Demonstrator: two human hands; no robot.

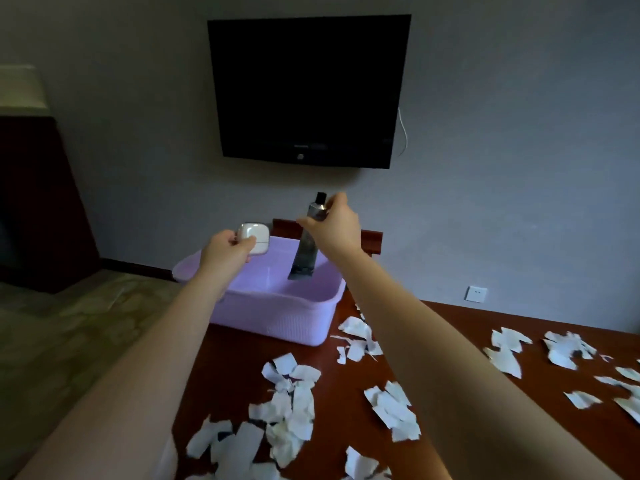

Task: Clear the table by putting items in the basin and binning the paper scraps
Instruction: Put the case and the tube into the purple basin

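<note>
**A:** What does the left hand [225, 251] hold?

**B:** It grips a small white case [256, 241] with rounded corners. The thumb lies on top and the fingers are curled under it. The lilac basin [277, 317] is directly below this grip, and the case is above the basin's left rim.

**A:** And the right hand [339, 225]?

**B:** It pinches a silver squeeze tube [306, 251] near its black cap. The cap stands above the fingers. The tube's body hangs down from the grip, with the flat end inside the basin's opening. I cannot tell if it touches the bottom.

**A:** Can you read any label?

**B:** No. The print on the tube is too blurred. The small marks on the lower edge of the wall television [308, 88], above both hands, are too blurred as well.

**A:** Where are the paper scraps [291, 403]?

**B:** They lie on the dark red table [336, 410], below both forearms and to the right of the right arm, on the near side of the basin.
</note>
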